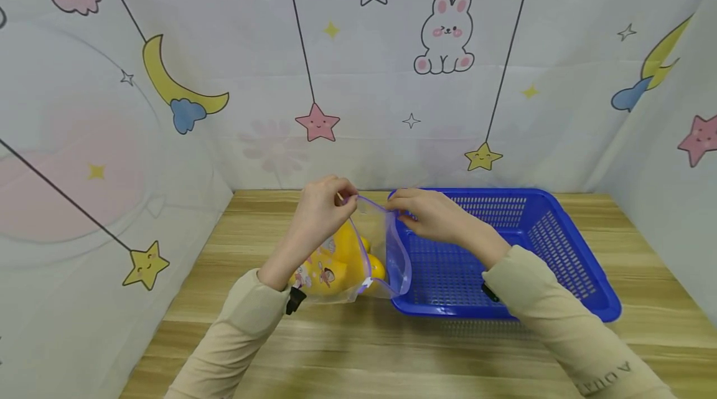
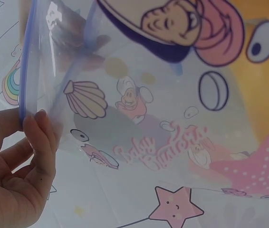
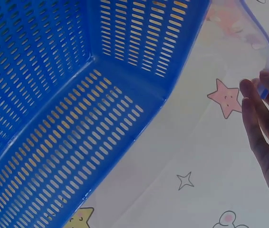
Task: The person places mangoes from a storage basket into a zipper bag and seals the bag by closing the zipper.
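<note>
A clear zip bag point(image 1: 399, 262) with a purple zip edge and printed cartoon figures stands with its mouth spread wide. Inside it are yellow rounded things point(image 1: 342, 259), partly hidden by the print. My left hand point(image 1: 329, 205) pinches the mouth's edge on the left side. On the other side my right hand point(image 1: 428, 213) pinches the same edge near the far corner. In the left wrist view, the left hand's thumb and fingers point(image 2: 42, 137) grip the purple strip. A white slider point(image 1: 367, 282) sits on the near edge of the mouth.
A blue perforated plastic basket point(image 1: 577, 249) stands on the wooden table point(image 1: 358, 355), just right of the bag and under my right forearm. White cloth point(image 1: 381, 75) printed with stars and a rabbit hangs behind and at both sides.
</note>
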A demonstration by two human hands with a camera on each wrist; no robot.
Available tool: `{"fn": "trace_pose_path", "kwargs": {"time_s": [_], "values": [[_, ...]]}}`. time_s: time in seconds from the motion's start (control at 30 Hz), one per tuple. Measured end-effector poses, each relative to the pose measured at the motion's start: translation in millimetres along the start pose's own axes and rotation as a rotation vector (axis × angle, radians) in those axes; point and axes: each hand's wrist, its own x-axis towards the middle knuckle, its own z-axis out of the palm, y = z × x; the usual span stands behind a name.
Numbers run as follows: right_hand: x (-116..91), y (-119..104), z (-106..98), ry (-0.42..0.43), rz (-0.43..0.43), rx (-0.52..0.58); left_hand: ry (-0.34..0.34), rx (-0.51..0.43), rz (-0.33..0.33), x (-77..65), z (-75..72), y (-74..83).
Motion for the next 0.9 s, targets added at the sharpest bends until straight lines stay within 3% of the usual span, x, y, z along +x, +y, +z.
{"fn": "trace_pose_path", "kwargs": {"time_s": [0.5,0.9], "values": [[4,2,0,0.040,-0.039,-0.058,-0.028,-0.039,-0.021,-5.2,-1.0,-0.4],[5,6,-2,0.065,-0.008,-0.060,-0.061,-0.092,-0.038,-25.6,1.4,3.0]]}}
